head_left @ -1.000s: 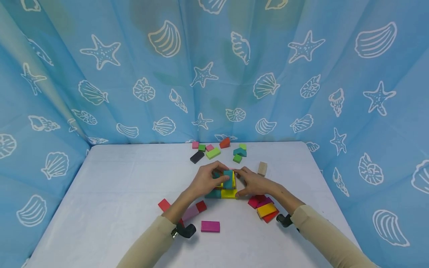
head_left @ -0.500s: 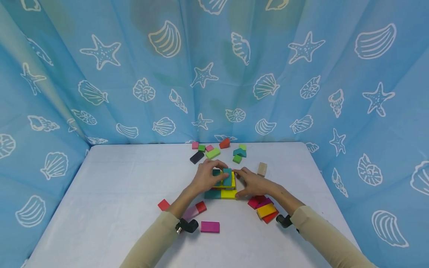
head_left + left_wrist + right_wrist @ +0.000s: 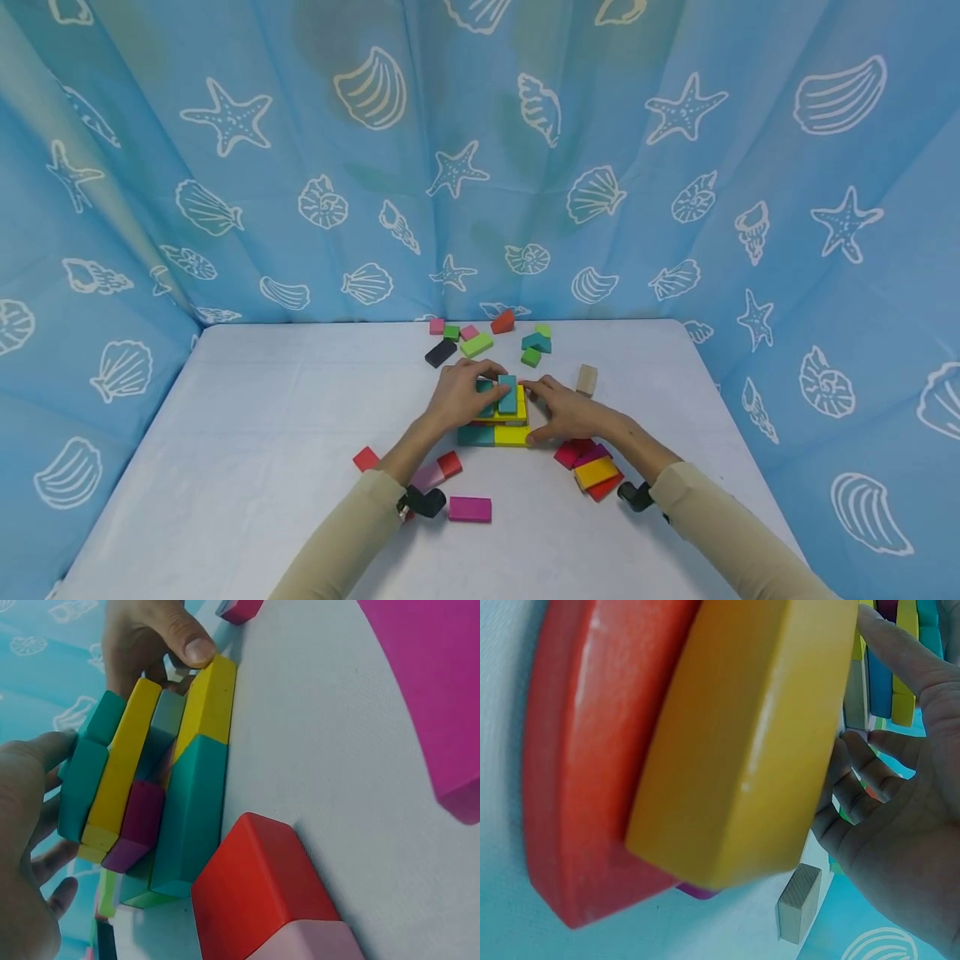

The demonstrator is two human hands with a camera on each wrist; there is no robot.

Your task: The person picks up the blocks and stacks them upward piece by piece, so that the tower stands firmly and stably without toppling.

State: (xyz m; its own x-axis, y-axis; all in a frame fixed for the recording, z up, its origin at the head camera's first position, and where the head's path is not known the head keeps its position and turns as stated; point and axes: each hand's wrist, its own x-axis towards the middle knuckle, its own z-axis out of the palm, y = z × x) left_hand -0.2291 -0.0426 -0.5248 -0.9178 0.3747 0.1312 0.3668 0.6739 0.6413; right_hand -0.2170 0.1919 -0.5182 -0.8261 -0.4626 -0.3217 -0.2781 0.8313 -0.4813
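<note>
- Here, our left hand pinches a teal rectangular block between thumb and fingers, atop a layered stack of coloured blocks.
- Our right hand is spread wide around the stack's right end, thumb touching a yellow rectangular block in its bottom layer.
- Beside our right forearm, an orange-yellow rectangular block lies on red ones.
- Nearer us, we see a magenta rectangular block flat on the white table.

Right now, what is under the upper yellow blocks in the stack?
A purple block and a blue block show at the edges; what lies deeper inside is covered.
</note>
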